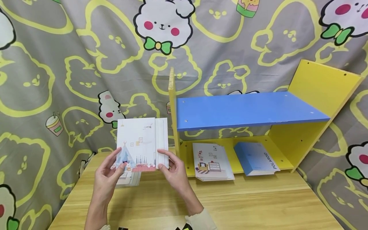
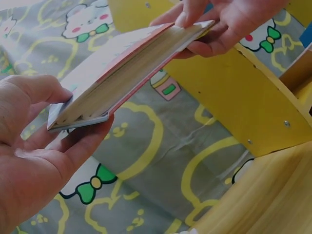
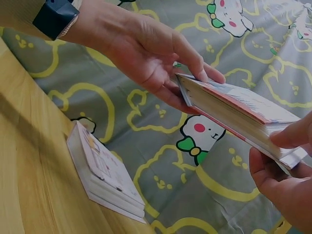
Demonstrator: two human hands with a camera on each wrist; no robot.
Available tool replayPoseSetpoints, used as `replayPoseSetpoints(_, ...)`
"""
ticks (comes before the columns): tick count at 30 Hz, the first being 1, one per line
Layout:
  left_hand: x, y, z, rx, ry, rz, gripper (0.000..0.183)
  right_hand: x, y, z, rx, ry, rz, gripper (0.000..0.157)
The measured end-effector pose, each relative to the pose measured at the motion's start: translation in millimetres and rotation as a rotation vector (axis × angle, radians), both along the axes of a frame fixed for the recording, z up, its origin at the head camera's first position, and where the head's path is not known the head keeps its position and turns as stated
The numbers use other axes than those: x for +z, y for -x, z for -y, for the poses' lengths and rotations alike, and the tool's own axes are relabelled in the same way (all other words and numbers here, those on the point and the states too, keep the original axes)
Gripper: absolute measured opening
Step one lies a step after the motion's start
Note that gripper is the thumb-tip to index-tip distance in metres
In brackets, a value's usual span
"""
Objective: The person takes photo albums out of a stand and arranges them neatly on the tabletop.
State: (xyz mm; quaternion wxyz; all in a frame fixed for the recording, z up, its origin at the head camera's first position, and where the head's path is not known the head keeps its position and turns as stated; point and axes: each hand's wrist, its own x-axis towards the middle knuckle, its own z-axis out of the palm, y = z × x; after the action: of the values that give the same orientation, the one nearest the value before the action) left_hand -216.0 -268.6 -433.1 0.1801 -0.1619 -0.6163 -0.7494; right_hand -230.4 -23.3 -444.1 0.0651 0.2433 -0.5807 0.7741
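Both hands hold up a thick white book [image 1: 136, 140] with a blue tent and room drawing on its cover. My left hand [image 1: 106, 177] grips its left lower edge, thumb on the cover and fingers beneath. At the right side, my right hand [image 1: 176, 172] pinches the book near its lower corner. The front cover sits shifted left, so a white strip shows at the right. In the left wrist view the page block [image 2: 131, 73] faces the camera between the covers. Below it, another white book [image 3: 105, 170] lies on the table, partly hidden in the head view.
To the right stands a yellow shelf unit with a blue board [image 1: 247, 108]. Its bottom level holds a white illustrated book [image 1: 212, 161] and a blue POLAROID book [image 1: 256, 158]. The shelf's left panel [image 1: 173, 111] rises close to the held book. A patterned curtain [image 1: 72, 80] hangs behind.
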Motion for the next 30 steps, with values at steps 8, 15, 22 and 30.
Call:
replayPoseSetpoints(8, -3.6, 2.3, -0.1, 0.011, 0.009, 0.02, 0.054, -1.8, 1.5, 2.0, -0.019, -0.006, 0.04, 0.051)
replayPoseSetpoints(15, -6.7, 6.7, -1.0, 0.034, 0.024, 0.093, 0.054, -3.0, 3.1, 3.3, -0.042, -0.012, 0.072, 0.053)
replayPoseSetpoints(22, -10.7, 9.3, -2.1, 0.038, 0.03, 0.124, 0.054, -6.4, 3.9, 5.0, -0.064, -0.013, 0.101, 0.053)
replayPoseSetpoints(30, -14.9, 12.0, -1.5, 0.052, 0.031, 0.158, 0.053, -11.3, 5.3, 9.4, -0.104, -0.018, 0.111, 0.054)
